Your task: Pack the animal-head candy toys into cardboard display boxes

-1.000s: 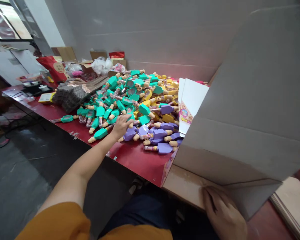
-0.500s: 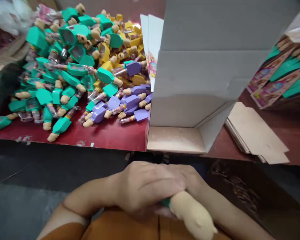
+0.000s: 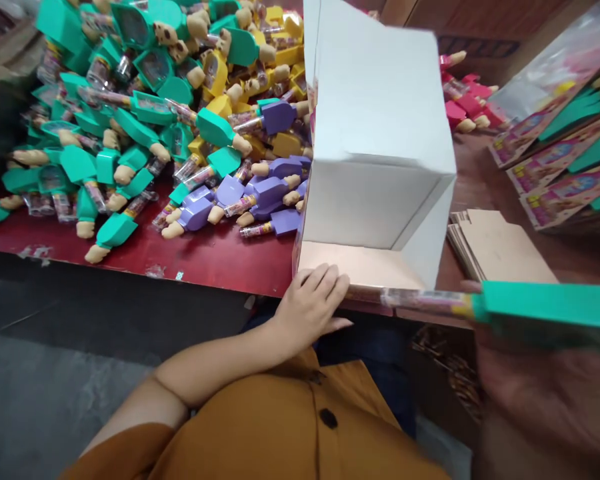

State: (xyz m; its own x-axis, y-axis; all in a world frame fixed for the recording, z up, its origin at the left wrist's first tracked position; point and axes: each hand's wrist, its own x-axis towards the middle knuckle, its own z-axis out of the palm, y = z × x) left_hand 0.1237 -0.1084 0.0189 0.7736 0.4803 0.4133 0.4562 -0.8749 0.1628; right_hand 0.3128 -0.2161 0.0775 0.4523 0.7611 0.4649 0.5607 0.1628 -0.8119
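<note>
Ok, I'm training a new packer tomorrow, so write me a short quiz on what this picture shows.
1. What colour is the shovel toy in the right hand? a) purple b) green c) yellow
2. True or false: the left hand touches the front edge of the open box.
3. Fill in: from the wearer's view, the purple toys lie to the ____ of the box.

Key: 1. b; 2. true; 3. left
</note>
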